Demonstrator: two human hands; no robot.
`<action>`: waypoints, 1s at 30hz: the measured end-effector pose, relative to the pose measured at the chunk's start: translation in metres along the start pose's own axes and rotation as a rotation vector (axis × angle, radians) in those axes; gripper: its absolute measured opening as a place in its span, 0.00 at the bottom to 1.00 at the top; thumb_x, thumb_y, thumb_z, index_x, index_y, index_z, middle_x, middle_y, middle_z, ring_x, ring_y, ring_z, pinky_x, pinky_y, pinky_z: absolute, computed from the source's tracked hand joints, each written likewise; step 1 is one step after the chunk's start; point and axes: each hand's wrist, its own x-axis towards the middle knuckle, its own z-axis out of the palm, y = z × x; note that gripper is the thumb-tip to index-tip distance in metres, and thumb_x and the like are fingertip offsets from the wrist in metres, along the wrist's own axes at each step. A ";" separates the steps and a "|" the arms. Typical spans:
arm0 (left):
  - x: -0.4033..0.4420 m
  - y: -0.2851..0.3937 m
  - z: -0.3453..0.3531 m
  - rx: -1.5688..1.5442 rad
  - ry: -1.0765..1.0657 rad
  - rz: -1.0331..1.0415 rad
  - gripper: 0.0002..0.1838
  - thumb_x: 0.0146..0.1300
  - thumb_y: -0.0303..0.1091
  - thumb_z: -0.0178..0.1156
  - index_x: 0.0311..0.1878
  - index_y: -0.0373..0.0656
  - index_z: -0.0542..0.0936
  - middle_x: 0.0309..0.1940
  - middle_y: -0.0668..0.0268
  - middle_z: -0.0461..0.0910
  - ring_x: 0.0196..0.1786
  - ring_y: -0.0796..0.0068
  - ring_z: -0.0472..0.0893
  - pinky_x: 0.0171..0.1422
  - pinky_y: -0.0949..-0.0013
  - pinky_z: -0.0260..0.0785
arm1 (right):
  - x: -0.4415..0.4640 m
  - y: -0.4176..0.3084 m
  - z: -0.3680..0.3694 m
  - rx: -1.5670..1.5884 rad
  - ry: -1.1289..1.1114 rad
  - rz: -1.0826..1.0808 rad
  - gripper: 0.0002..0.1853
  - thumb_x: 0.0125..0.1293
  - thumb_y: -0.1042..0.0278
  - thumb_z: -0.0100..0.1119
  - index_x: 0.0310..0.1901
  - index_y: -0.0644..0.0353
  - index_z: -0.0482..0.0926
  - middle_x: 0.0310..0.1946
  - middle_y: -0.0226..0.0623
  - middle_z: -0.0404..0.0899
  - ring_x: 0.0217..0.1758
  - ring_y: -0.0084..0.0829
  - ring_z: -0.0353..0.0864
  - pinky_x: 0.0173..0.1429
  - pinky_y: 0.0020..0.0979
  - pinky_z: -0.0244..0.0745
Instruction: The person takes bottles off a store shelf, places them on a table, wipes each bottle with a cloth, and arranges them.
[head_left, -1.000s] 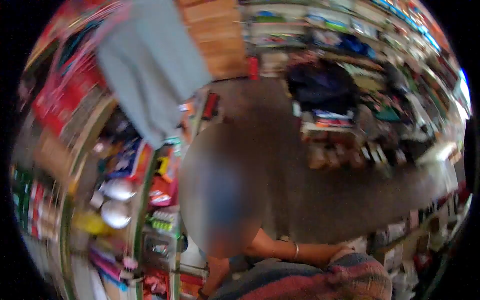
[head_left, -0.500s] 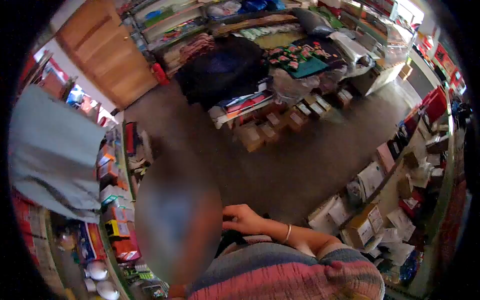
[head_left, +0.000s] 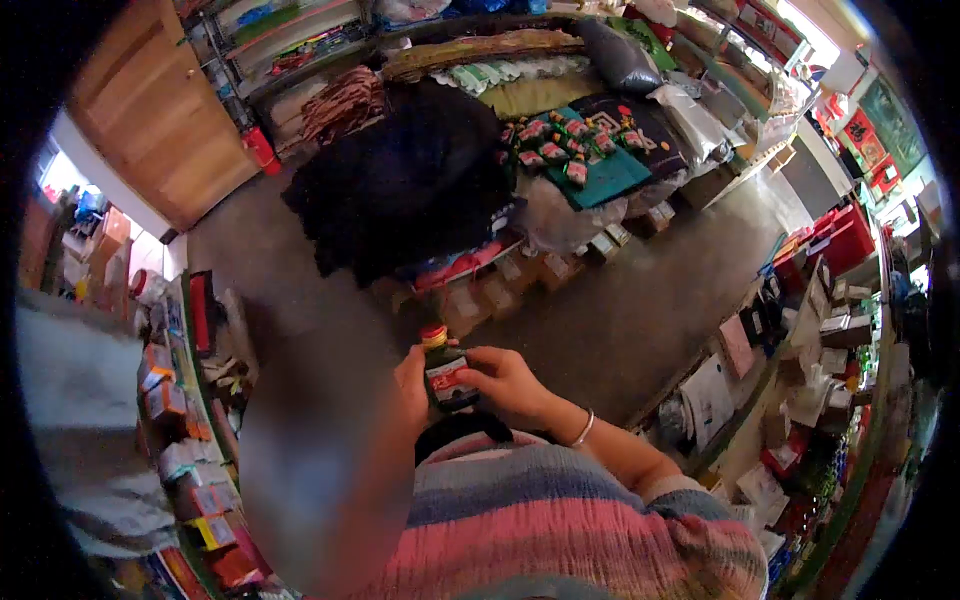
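Note:
A small dark bottle (head_left: 455, 393) with a red and white label and a yellow-and-red cap (head_left: 434, 336) stands roughly upright in front of my chest. My left hand (head_left: 410, 383) grips its left side, its fingers partly hidden. From the right, my right hand (head_left: 507, 384) closes on the label side with the thumb across the front. Similar small bottles with green and red (head_left: 575, 150) lie in a loose group on a teal cloth (head_left: 610, 180) across the aisle.
A black cloth heap (head_left: 410, 180) covers the stall beside the bottles. Cardboard boxes (head_left: 495, 293) stand below it. Shelves of boxed goods (head_left: 190, 470) line my left; packets and cartons (head_left: 790, 400) line my right. Left of the stall are a wooden door (head_left: 150, 110) and red cylinder (head_left: 262, 151). A blur hides the lower left.
The bottle has come into view between both hands. My right hand has moved slightly up and closed on it; my left hand has appeared. The view has shifted right.

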 end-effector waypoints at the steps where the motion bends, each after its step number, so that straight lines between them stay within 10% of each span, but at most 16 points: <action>1: 0.025 -0.007 -0.003 0.182 0.059 0.051 0.24 0.72 0.45 0.38 0.59 0.36 0.70 0.48 0.60 0.77 0.50 0.71 0.76 0.57 0.69 0.66 | 0.014 -0.012 -0.014 -0.090 0.043 0.003 0.15 0.61 0.66 0.60 0.44 0.68 0.77 0.35 0.35 0.79 0.37 0.21 0.76 0.41 0.25 0.72; 15: 0.324 -0.036 0.077 0.654 0.044 0.278 0.27 0.59 0.30 0.58 0.63 0.38 0.67 0.45 0.55 0.73 0.48 0.64 0.74 0.51 0.68 0.68 | 0.256 0.051 -0.222 -0.250 0.436 0.057 0.19 0.58 0.58 0.61 0.41 0.68 0.78 0.33 0.46 0.81 0.34 0.37 0.81 0.40 0.33 0.73; 23: 0.493 -0.070 0.100 0.665 0.250 -0.035 0.22 0.59 0.30 0.58 0.59 0.42 0.73 0.46 0.60 0.75 0.45 0.73 0.75 0.50 0.72 0.68 | 0.397 0.057 -0.305 -0.454 0.456 0.006 0.26 0.56 0.65 0.60 0.55 0.67 0.67 0.34 0.48 0.80 0.36 0.43 0.80 0.40 0.38 0.73; 30: 0.542 -0.076 0.102 0.811 0.308 -0.048 0.22 0.57 0.34 0.60 0.56 0.41 0.75 0.49 0.53 0.76 0.51 0.58 0.76 0.56 0.63 0.67 | 0.443 0.074 -0.326 -0.381 0.385 0.048 0.32 0.55 0.62 0.64 0.60 0.62 0.63 0.35 0.47 0.80 0.36 0.40 0.82 0.42 0.34 0.76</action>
